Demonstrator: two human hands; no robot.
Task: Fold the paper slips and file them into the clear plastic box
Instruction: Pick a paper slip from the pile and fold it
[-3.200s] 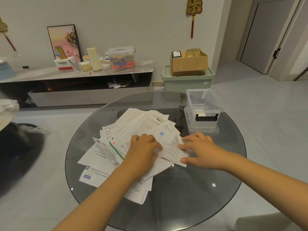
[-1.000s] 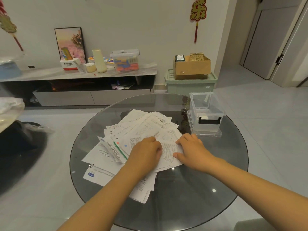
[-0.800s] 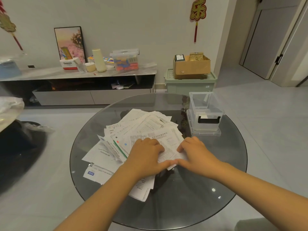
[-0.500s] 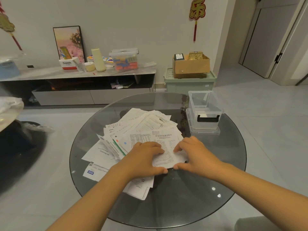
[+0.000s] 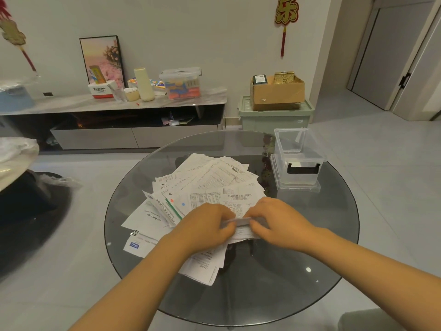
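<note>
Head view. We caught the fold in progress: both hands met over the near edge of the paper pile (image 5: pixel 210 185) on the round glass bench (image 5: pixel 274 295), pinching one slip (image 5: pixel 242 226) between them. The left hand (image 5: pixel 207 226) gripped the slip's left end with curled fingers; the right hand (image 5: pixel 281 223) gripped its right end in the same manner, so that the two hands lay almost touching, knuckles up, with only a short strip of paper visible between them. The slip appeared doubled into a narrow band, though motion blur kept us from telling how many folds it held. Both forearms reached in from the near edge of the bench and converged on the slip. The box (image 5: pixel 298 161) stood open at the far right of the bench, well apart from the hands, seated on what we took to be its own lid (image 5: pixel 298 188); we saw no paper in it. We judged the task to be at its start. The next move would call for pressing the crease flat, then carrying the slip over to the box with one hand and releasing it inside.
</note>
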